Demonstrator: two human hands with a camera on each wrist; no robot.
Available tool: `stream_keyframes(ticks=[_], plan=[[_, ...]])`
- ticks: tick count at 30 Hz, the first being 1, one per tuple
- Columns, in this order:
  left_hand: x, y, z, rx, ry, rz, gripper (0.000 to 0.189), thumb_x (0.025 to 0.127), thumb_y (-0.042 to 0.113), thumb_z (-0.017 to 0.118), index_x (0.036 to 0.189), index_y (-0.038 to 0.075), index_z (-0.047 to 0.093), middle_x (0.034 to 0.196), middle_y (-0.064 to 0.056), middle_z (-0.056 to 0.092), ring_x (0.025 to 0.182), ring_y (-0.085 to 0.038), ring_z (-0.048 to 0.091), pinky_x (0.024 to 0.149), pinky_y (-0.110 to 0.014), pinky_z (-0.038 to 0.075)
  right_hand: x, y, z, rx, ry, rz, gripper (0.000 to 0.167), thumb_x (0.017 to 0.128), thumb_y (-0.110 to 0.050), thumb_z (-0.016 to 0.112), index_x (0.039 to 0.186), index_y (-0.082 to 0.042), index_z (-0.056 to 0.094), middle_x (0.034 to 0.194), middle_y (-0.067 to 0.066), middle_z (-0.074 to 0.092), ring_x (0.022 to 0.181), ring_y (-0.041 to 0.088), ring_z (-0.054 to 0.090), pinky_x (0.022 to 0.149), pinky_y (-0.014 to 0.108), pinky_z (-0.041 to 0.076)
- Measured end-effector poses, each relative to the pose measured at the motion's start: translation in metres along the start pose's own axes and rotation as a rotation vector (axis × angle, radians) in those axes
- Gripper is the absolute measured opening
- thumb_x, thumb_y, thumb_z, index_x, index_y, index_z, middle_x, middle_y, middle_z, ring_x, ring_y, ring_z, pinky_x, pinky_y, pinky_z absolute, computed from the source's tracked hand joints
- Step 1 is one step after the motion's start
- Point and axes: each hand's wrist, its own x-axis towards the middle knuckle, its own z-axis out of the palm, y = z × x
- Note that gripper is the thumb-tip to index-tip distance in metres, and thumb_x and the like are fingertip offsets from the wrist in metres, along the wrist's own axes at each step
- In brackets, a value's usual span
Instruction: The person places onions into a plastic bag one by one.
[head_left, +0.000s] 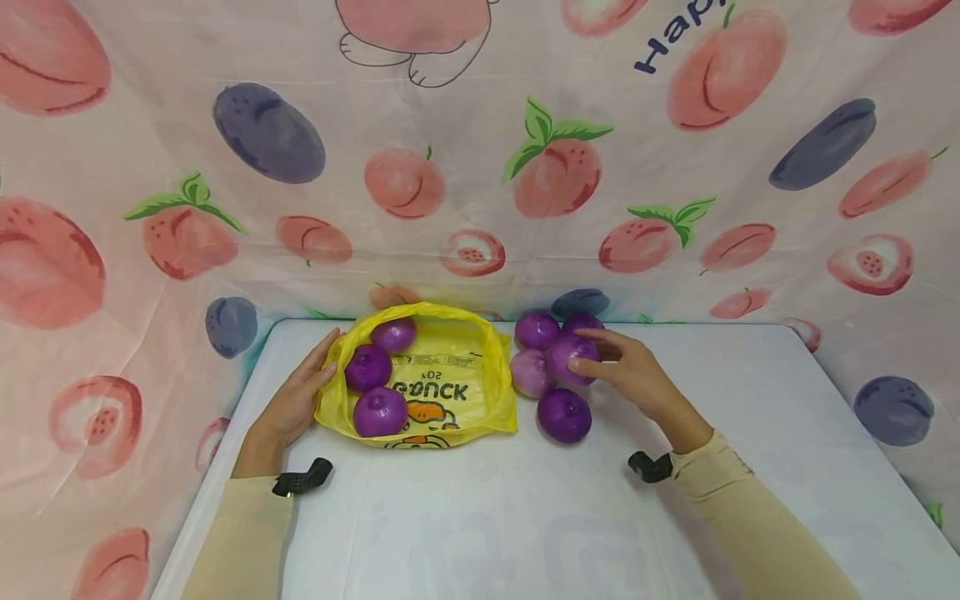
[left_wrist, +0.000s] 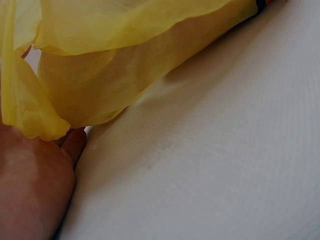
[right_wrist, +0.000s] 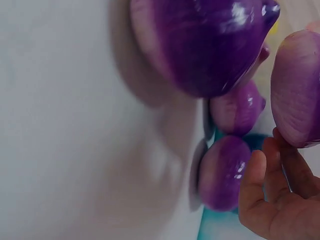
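Observation:
A yellow plastic bag [head_left: 497, 375] lies mouth-up on the table, with three purple onions [head_left: 380, 412] inside at its left. My left hand [head_left: 296, 392] rests against the bag's left rim, fingers extended; in the left wrist view, a fold of yellow plastic overlaps the hand [left_wrist: 35, 180]. To the right of the bag, my right hand [head_left: 630, 371] grips a purple onion [head_left: 574, 360] between thumb and fingers. The right wrist view shows that onion [right_wrist: 297, 90] raised beside the others. Around it sit several more onions, including a dark one [head_left: 565, 415] in front and a paler one [head_left: 532, 372].
The white table [head_left: 480, 517] ends at a wall hung with fruit-print cloth [head_left: 465, 150], close behind the bag and onions. Each wrist carries a black camera mount, the left one [head_left: 303, 477] near the bag's front left corner.

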Motion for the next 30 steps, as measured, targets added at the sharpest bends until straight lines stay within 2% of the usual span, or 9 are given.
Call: stream_keyframes(ticks=[13, 18, 22, 30], plan=[[0.0, 0.001, 0.001, 0.001, -0.004, 0.002, 0.06, 0.11, 0.033, 0.043, 0.164, 0.036, 0.017, 0.173, -0.001, 0.011, 0.158, -0.019, 0.011, 0.108, -0.006, 0.033, 0.001, -0.027, 0.012, -0.003, -0.009, -0.014, 0.067, 0.085, -0.052, 0.079, 0.143, -0.028, 0.059, 0.144, 0.008, 0.057, 0.128, 0.033, 0.055, 0.102, 0.05, 0.051], [-0.001, 0.001, 0.001, 0.008, -0.002, 0.004, 0.06, 0.11, 0.033, 0.043, 0.164, 0.035, 0.016, 0.173, -0.001, 0.012, 0.158, -0.02, 0.011, 0.108, -0.006, 0.033, 0.004, -0.039, 0.018, 0.048, -0.015, -0.005, 0.066, 0.083, -0.052, 0.081, 0.142, -0.029, 0.06, 0.146, 0.008, 0.055, 0.13, 0.034, 0.055, 0.106, 0.053, 0.05], [-0.001, 0.001, 0.001, 0.011, -0.001, 0.001, 0.06, 0.11, 0.032, 0.043, 0.164, 0.036, 0.016, 0.173, 0.0, 0.013, 0.158, -0.021, 0.01, 0.108, -0.006, 0.033, 0.005, -0.05, 0.025, 0.077, -0.016, -0.008, 0.064, 0.083, -0.05, 0.082, 0.14, -0.029, 0.061, 0.146, 0.007, 0.055, 0.129, 0.034, 0.056, 0.105, 0.051, 0.052], [-0.001, 0.001, 0.002, 0.001, -0.002, -0.001, 0.06, 0.111, 0.032, 0.042, 0.164, 0.036, 0.016, 0.173, 0.0, 0.013, 0.158, -0.021, 0.011, 0.108, -0.007, 0.033, 0.01, -0.066, 0.039, 0.124, -0.032, -0.066, 0.061, 0.085, -0.044, 0.082, 0.14, -0.028, 0.062, 0.138, 0.005, 0.063, 0.122, 0.029, 0.061, 0.101, 0.047, 0.055]])
